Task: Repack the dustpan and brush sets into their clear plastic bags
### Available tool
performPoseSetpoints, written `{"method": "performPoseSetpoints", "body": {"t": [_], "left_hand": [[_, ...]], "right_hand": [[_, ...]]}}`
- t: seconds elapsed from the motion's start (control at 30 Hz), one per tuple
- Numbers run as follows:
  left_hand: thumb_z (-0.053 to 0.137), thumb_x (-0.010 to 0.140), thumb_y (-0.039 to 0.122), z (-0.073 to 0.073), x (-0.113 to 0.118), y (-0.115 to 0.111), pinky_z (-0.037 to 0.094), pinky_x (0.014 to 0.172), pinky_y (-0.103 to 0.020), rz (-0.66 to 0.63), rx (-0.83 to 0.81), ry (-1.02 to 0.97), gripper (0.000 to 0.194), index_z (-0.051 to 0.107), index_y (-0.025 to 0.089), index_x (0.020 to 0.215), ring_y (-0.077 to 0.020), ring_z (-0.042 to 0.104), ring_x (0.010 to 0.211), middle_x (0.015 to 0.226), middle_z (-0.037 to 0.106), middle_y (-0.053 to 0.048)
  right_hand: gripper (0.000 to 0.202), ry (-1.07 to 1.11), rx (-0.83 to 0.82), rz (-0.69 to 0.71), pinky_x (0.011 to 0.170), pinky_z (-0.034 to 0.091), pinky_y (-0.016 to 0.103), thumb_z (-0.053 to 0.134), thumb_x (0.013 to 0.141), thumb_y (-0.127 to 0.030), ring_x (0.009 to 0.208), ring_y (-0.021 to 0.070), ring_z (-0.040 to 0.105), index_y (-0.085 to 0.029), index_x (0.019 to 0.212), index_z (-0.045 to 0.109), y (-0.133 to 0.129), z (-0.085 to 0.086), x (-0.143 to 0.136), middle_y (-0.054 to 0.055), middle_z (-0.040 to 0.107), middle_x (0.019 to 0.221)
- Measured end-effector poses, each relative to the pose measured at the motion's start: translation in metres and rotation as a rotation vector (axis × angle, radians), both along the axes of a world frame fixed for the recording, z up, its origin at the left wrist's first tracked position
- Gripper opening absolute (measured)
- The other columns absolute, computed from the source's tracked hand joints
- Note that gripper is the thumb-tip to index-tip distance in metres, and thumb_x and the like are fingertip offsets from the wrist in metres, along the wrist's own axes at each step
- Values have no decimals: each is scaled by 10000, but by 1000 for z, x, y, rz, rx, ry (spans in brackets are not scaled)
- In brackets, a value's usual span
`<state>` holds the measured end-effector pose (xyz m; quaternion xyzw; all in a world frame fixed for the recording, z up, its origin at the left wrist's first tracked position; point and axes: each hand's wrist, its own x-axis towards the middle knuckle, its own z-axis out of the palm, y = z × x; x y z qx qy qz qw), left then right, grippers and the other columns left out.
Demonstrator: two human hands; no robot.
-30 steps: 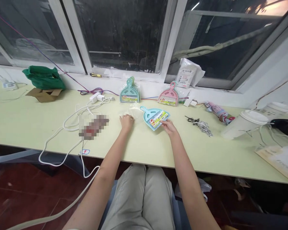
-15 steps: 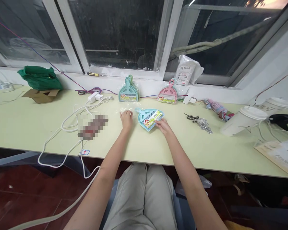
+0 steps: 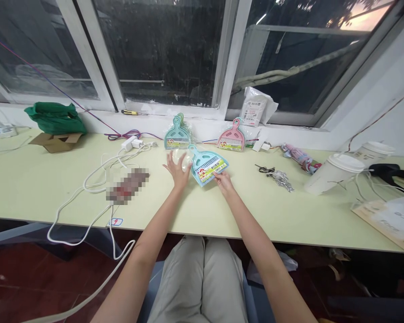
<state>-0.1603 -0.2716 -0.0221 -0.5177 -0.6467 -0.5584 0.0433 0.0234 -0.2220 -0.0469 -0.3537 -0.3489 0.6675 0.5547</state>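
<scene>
A light blue dustpan-and-brush set [image 3: 207, 163] with a yellow and white label is tilted above the table, its handle pointing up and left. My right hand [image 3: 224, 181] pinches its lower right edge. Beside its left edge, my left hand [image 3: 178, 170] has its fingers spread, with clear plastic film [image 3: 181, 156] around the fingertips. Against the wall behind stand a stack of teal dustpan sets [image 3: 177, 133] in clear wrap and a pink dustpan set [image 3: 232, 135] with another behind it.
White cables, a blurred item [image 3: 128, 186] and a green bag [image 3: 56, 117] on a cardboard box [image 3: 55, 142] lie left. Keys [image 3: 278, 176], a pink patterned bundle [image 3: 301, 158], paper cups [image 3: 335, 172] and a paper bag [image 3: 387, 222] are right. A white packet [image 3: 256, 106] leans by the window.
My left hand has spread its fingers and come nearer the light blue set. The set has turned slightly, its handle now higher. The camera view has shifted a little.
</scene>
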Motion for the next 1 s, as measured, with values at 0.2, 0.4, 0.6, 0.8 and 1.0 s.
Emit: {"method": "performPoseSetpoints", "body": {"t": [0.2, 0.4, 0.6, 0.8, 1.0], "left_hand": [[515, 878, 529, -7, -15, 18, 461, 994, -382, -294, -82, -910, 626, 349, 257, 1417, -243, 472, 1300, 1418, 458, -122], [753, 720, 385, -13, -17, 23, 525, 778, -294, -681, -161, -1103, 678, 488, 279, 1335, -174, 670, 896, 1078, 691, -46], [816, 631, 429, -16, -13, 20, 505, 772, -319, -736, -217, -996, 811, 494, 259, 1356, -212, 665, 912, 987, 703, -53], [784, 662, 451, -19, -15, 24, 501, 807, -340, -624, -239, -1011, 695, 561, 222, 1279, -226, 658, 954, 1019, 703, -79], [758, 694, 462, -13, -1, 17, 521, 798, -354, -843, -237, -1039, 564, 602, 238, 1188, -212, 662, 881, 1054, 687, -66]], "right_hand": [[288, -38, 46, 16, 754, 590, 275, 802, 556, -130, 814, 173, 699, -191, 763, 612, -2, 2, -1, 13, 726, 799], [323, -98, 116, 52, 766, 572, 287, 821, 548, -191, 816, 174, 691, -189, 801, 620, -8, 9, 2, 22, 731, 835], [361, -204, 101, -5, 730, 573, 317, 815, 538, -194, 795, 183, 696, -204, 833, 608, -6, 15, 7, -1, 732, 822], [315, -360, 21, 68, 554, 551, 268, 830, 473, -109, 622, 172, 669, -188, 709, 636, -3, 20, 17, 4, 721, 703], [248, -199, 45, -63, 682, 571, 285, 806, 581, -223, 701, 164, 684, -180, 771, 653, -9, 14, 5, 17, 731, 763]]}}
